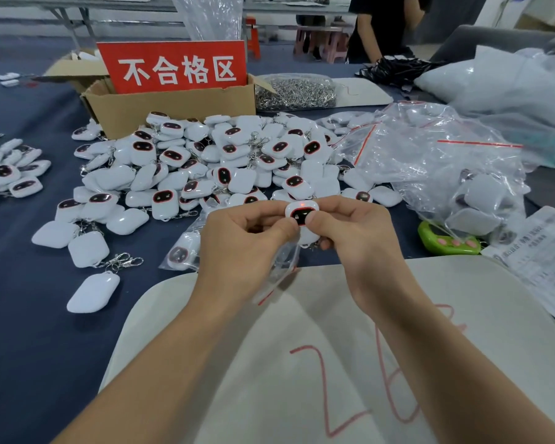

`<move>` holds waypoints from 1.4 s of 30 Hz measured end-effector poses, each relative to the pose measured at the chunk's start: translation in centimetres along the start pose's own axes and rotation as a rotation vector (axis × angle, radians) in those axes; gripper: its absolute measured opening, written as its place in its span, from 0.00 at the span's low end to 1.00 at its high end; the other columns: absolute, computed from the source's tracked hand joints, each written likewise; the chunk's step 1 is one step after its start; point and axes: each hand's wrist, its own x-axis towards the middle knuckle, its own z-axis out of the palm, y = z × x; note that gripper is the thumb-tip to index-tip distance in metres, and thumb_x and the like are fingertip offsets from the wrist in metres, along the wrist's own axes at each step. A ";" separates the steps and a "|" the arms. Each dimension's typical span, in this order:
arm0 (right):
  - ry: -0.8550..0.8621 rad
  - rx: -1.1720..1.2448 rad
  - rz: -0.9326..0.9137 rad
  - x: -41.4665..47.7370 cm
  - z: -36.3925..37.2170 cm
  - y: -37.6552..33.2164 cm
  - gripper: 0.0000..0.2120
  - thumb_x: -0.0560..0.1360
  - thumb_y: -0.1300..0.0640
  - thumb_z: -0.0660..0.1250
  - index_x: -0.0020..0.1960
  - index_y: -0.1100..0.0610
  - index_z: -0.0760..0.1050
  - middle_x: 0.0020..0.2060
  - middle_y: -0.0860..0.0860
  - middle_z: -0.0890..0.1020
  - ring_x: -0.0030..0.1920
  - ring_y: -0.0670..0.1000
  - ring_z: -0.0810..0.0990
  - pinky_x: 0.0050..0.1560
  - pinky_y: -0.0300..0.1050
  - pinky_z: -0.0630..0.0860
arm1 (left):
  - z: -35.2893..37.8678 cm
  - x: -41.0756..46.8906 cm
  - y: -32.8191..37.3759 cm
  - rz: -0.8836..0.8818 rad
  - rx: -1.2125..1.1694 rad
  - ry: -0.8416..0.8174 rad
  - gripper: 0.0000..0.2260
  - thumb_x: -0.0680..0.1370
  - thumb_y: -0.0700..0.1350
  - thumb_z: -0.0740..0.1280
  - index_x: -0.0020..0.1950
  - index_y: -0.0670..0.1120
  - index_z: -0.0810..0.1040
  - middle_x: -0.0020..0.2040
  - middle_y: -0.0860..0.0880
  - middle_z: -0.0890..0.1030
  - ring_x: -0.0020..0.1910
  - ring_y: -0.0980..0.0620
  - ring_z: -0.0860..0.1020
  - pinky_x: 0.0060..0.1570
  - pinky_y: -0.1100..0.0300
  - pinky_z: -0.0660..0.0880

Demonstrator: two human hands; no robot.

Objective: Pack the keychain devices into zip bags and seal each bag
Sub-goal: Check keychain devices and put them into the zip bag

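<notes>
Between the two thumbs sits one keychain device (302, 214), pinched from either side by the left hand (241, 248) and the right hand (353, 238). The fingers (350, 208) curl close round it, and its dark screen faces up with a small red light showing above it. Under the left hand's curled fingers hangs a clear zip bag (281, 267) with a red strip (whether its mouth is open I cannot tell), so this device is not yet inside. Just left of the left fingers lies a bagged device (178, 254). Well to the right of the right fingers a big clear sack (462, 187) holds more that look packed. Beyond the fingertips spreads a loose pile (205, 161) of unbagged devices, backed by a cardboard box (170, 107). My judgement is that some packing is done, but most of it is left, including the bagging and sealing of this piece.
</notes>
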 end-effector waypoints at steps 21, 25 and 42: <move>-0.087 -0.060 -0.031 0.0 0.1 0.2 0.16 0.72 0.76 0.68 0.54 0.62 0.84 0.45 0.61 0.87 0.47 0.63 0.86 0.54 0.69 0.82 | -0.1 0.2 -0.1 0.001 -0.004 0.057 0.10 0.75 0.44 0.75 0.42 0.61 0.87 0.40 0.56 0.87 0.42 0.56 0.86 0.45 0.63 0.82; -0.069 -0.057 -0.022 -0.1 0.3 0.2 0.16 0.71 0.77 0.67 0.52 0.62 0.85 0.42 0.60 0.87 0.42 0.57 0.84 0.52 0.72 0.81 | 0.0 0.0 0.0 0.014 -0.006 0.045 0.10 0.74 0.46 0.75 0.43 0.64 0.87 0.40 0.56 0.87 0.42 0.55 0.86 0.47 0.58 0.83; 0.079 -0.100 -0.216 0.7 -0.9 0.5 0.17 0.68 0.72 0.76 0.46 0.50 0.85 0.38 0.49 0.88 0.39 0.48 0.84 0.45 0.41 0.81 | 0.0 -0.4 -0.3 0.086 0.221 0.079 0.09 0.74 0.47 0.76 0.41 0.64 0.86 0.37 0.62 0.85 0.37 0.62 0.82 0.40 0.70 0.77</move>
